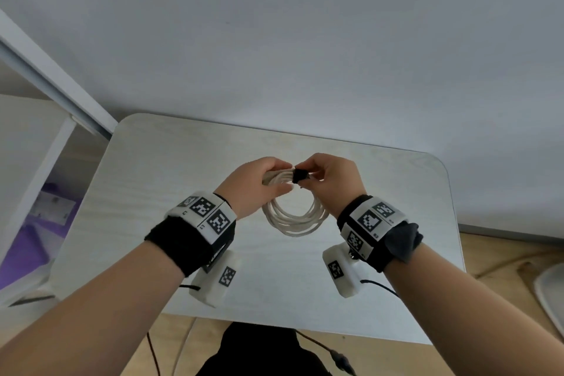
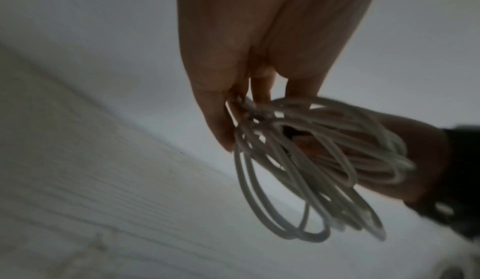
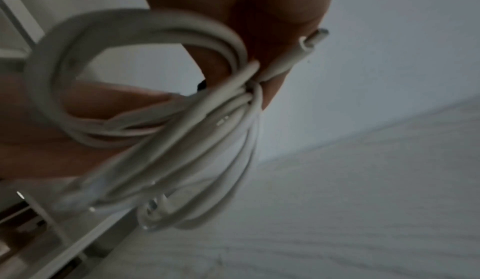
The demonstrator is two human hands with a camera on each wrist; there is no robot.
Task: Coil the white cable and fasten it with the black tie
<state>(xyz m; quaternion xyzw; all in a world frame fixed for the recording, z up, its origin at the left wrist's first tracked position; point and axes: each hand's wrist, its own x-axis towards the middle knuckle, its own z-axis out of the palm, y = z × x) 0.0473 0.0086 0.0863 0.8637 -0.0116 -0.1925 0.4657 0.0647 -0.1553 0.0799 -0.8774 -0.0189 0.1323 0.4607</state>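
The left hand (image 1: pixel 256 185) is curled round the top of the coiled white cable (image 1: pixel 294 217), fingers and thumb gripping the gathered loops; just beside it the right hand (image 1: pixel 332 180) pinches the black tie (image 1: pixel 300 175), which sits against the bundle where the two hands meet — whether it is fully wrapped round is hard to tell from the head view. The rest of the coil hangs below the hands as a round ring, held above the pale table (image 1: pixel 152 168). In the right wrist view one plug end (image 3: pixel 313 39) of the cable sticks out past the fingers — blurred. A white wall (image 1: pixel 274 40) stands behind the table.
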